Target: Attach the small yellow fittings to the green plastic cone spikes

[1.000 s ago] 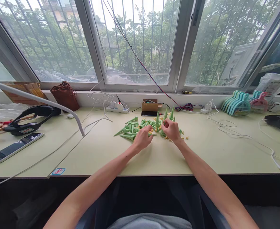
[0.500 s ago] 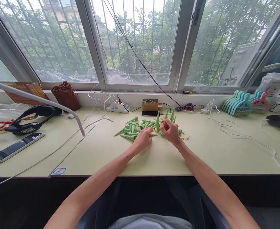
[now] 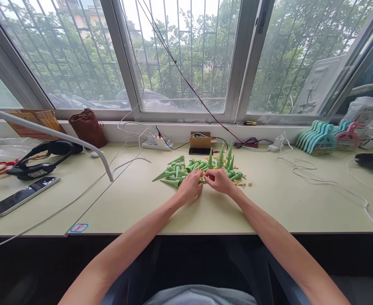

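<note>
Green cones [image 3: 177, 170] lie on the worktop [image 3: 129, 203] from nine to twelve o'clock of the left hand [image 3: 190, 186], some upright towards one; probably light, stiff plastic, best gripped at the thick collar. The left fingers close round one cone; the right hand's [image 3: 220, 182] fingers pinch together beside its tip, contents hidden.

Single head-worn view, facing forward and down over both forearms to desk [image 3: 135, 207], window [image 3: 186, 55] beyond.
</note>
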### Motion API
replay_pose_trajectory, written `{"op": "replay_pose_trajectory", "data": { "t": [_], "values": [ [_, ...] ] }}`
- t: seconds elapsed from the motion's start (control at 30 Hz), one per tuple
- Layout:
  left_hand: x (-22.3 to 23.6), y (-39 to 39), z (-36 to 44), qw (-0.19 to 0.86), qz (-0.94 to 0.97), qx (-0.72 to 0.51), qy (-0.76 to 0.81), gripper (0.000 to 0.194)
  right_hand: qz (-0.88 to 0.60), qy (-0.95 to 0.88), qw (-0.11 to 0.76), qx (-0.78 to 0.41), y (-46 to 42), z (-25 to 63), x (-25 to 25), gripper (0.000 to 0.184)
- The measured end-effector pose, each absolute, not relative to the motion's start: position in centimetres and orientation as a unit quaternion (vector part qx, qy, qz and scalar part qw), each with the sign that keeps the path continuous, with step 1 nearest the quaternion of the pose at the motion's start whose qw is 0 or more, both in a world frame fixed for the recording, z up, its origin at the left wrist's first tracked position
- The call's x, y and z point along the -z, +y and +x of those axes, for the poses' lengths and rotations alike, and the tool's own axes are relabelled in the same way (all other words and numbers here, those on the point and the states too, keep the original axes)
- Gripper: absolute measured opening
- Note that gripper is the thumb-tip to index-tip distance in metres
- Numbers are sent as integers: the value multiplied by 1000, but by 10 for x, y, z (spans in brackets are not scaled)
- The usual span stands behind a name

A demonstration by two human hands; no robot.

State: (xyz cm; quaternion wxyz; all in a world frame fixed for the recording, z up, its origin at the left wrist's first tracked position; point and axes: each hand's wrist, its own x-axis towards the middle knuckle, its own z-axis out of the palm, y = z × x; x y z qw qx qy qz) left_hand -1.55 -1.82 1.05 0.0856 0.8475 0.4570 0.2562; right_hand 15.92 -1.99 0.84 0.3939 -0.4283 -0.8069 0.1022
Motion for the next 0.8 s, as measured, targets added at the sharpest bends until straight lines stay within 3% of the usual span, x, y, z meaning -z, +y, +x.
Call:
{"op": "replay_pose_trajectory", "data": {
  "t": [0.8],
  "values": [
    [-2,-6,-16,100,866,-249,422,12,-453,-802,376,-103,-16,162,-6,23]
  ]
}}
